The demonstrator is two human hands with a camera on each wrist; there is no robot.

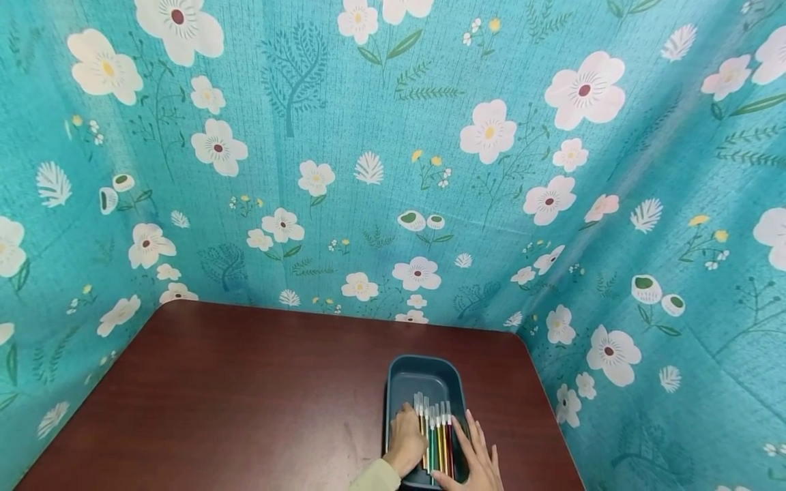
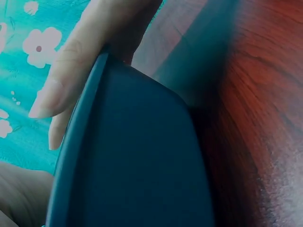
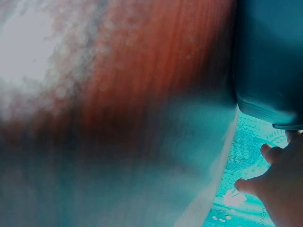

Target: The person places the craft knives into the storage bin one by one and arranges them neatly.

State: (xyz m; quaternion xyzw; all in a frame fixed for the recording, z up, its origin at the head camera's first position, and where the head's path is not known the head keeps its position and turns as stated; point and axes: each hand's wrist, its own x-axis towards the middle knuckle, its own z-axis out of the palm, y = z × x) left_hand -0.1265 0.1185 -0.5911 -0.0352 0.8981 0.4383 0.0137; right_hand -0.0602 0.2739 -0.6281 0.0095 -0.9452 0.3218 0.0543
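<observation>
The head view shows the left hand [image 1: 406, 436] reaching into a dark blue tray [image 1: 424, 374], its fingers curled over the pens [image 1: 434, 429] that lie inside. It seems to hold some of them, but I cannot tell how tight the grip is. The right hand [image 1: 474, 455] lies flat with straight fingers along the right edge of the tray, just beside the pens. The hands are near each other but do not touch. The pens lie side by side in the near half of the tray. I think the work is only starting, since every pen I can see is in the tray. The tray sits on a dark red table [image 1: 245, 395], with flowered blue walls [image 1: 368, 170] all around.
</observation>
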